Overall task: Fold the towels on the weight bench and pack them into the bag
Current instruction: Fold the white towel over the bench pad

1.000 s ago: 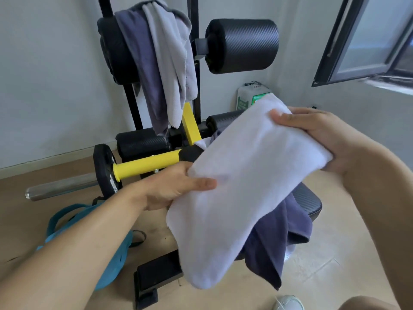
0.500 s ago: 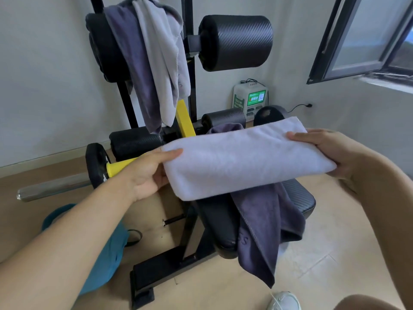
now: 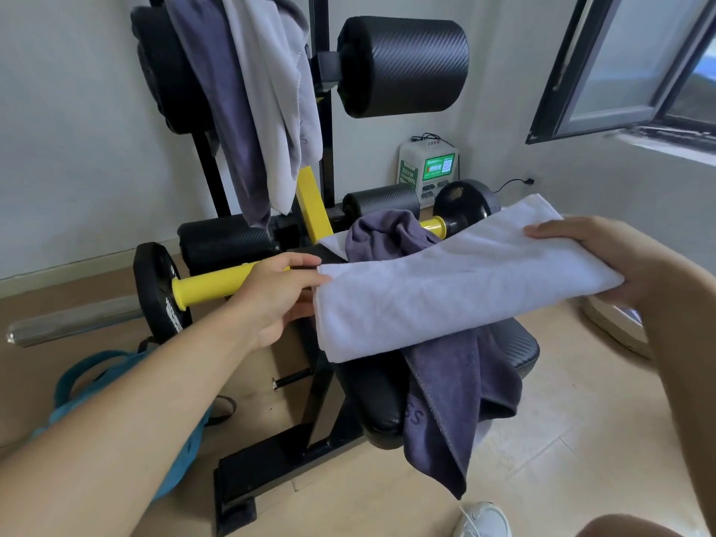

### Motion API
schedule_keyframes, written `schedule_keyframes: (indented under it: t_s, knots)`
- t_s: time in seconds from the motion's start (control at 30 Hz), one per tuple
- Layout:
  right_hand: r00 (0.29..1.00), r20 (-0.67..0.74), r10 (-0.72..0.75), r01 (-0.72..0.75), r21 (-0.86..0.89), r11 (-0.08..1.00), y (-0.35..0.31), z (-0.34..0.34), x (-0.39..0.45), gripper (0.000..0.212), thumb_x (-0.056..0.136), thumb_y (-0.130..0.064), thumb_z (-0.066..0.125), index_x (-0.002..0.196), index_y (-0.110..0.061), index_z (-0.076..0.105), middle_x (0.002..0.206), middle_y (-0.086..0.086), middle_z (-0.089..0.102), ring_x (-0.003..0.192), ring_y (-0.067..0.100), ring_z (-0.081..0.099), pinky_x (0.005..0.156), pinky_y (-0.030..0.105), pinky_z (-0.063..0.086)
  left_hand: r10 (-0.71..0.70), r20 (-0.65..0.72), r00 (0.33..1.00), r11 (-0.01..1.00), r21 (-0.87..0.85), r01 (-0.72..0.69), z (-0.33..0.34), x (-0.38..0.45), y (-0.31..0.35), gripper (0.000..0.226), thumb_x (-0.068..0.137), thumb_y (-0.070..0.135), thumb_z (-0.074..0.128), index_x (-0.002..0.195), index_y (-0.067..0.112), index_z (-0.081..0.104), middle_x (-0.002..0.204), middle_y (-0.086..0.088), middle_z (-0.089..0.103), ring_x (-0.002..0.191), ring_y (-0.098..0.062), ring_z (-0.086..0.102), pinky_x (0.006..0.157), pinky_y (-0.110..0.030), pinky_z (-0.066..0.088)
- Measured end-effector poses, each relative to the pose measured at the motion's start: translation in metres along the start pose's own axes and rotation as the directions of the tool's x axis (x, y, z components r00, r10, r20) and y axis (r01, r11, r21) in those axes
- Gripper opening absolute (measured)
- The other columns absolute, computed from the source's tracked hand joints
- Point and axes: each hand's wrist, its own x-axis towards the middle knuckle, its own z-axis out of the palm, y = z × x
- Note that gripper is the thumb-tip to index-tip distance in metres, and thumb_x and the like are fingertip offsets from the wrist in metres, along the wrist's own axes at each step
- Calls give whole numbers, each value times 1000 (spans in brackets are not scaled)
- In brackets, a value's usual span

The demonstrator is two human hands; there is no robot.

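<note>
A folded white towel [image 3: 445, 281] stretches level above the black weight bench seat [image 3: 521, 348]. My left hand [image 3: 279, 300] pinches its left end, fingers above and below. My right hand [image 3: 604, 257] grips its right end, fingers on top. Under it a dark purple-grey towel [image 3: 457, 385] lies crumpled on the seat and hangs off the front. Another dark towel [image 3: 228, 110] and a light grey towel [image 3: 271, 91] hang over the upper left roller pad. The teal bag [image 3: 182, 451] sits on the floor at the left, mostly hidden by my left forearm.
A black weight plate [image 3: 159, 288] on a yellow sleeve [image 3: 213, 282] and a chrome bar [image 3: 73, 323] stick out left of the bench. A green-and-white box [image 3: 428, 168] stands by the wall. An open window [image 3: 620, 63] is at the upper right. A white shoe [image 3: 484, 521] is below.
The white towel went from hanging tilted to a level, narrower fold lower over the bench. My left hand shifted to its left end; my right hand came down with the right end.
</note>
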Motion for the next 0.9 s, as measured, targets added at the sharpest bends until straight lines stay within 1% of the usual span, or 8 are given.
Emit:
schedule_keyframes:
  t_s: [0.1,0.23,0.37,0.5,0.6,0.67,0.77,0.9]
  knots:
    - [999,-37,-7,3,-103,995,1,2,-1,26,90,-18,72,114,-9,71,108,16,75,94,33,72,79,39,55,230,-54,972,898,397,-190,2,-2,-6,42,82,26,84,117,23,63,114,4,69,94,-10,66,73,-27,51]
    - [998,-67,-1,-8,-135,991,-3,10,-7,27,88,-22,75,111,-9,72,110,17,75,99,34,71,76,37,54,650,258,715,527,525,-669,21,-22,2,31,91,42,72,119,31,69,127,19,63,124,-3,51,109,-25,38]
    - [991,-45,-124,119,-91,989,-23,21,-22,17,89,-20,73,106,-18,74,101,9,76,81,24,71,70,32,54,334,718,611,284,541,-791,59,-45,-18,59,101,55,47,156,38,34,167,13,24,155,-6,8,125,-23,0]
    - [971,78,-227,237,-163,958,-35,57,-42,18,89,-12,70,75,-20,79,72,1,75,55,14,68,51,24,54,143,759,635,152,617,-772,74,-51,-43,74,102,62,36,162,40,-3,168,16,-17,153,-7,-23,126,-38,-8]
    - [947,188,-260,304,-273,913,-29,96,-48,8,87,-14,69,88,-9,75,74,7,65,63,20,59,60,30,47,126,787,604,256,562,-786,74,-50,-38,72,102,59,40,162,39,6,170,17,-6,155,-5,-16,127,-35,-4]
    - [930,261,-258,343,-366,865,-20,119,-46,13,87,-18,67,76,-11,70,60,0,55,56,16,51,54,25,42,159,775,611,499,471,-727,67,-50,-27,50,103,43,53,150,28,42,156,11,43,146,1,30,119,-23,21]
    - [913,269,-306,403,-485,777,-10,140,-42,28,87,-24,64,63,-13,55,54,-2,46,50,14,41,50,26,36,270,483,833,796,376,-476,41,-38,-12,23,97,3,56,89,12,76,82,11,72,73,5,59,72,-21,46]
    - [892,325,-314,442,-479,759,3,149,-41,17,91,-19,60,77,-10,60,63,15,64,45,19,59,44,29,50,128,32,991,950,283,-131,6,-17,-4,36,90,0,41,82,12,74,87,-7,79,55,-13,67,46,-22,43]
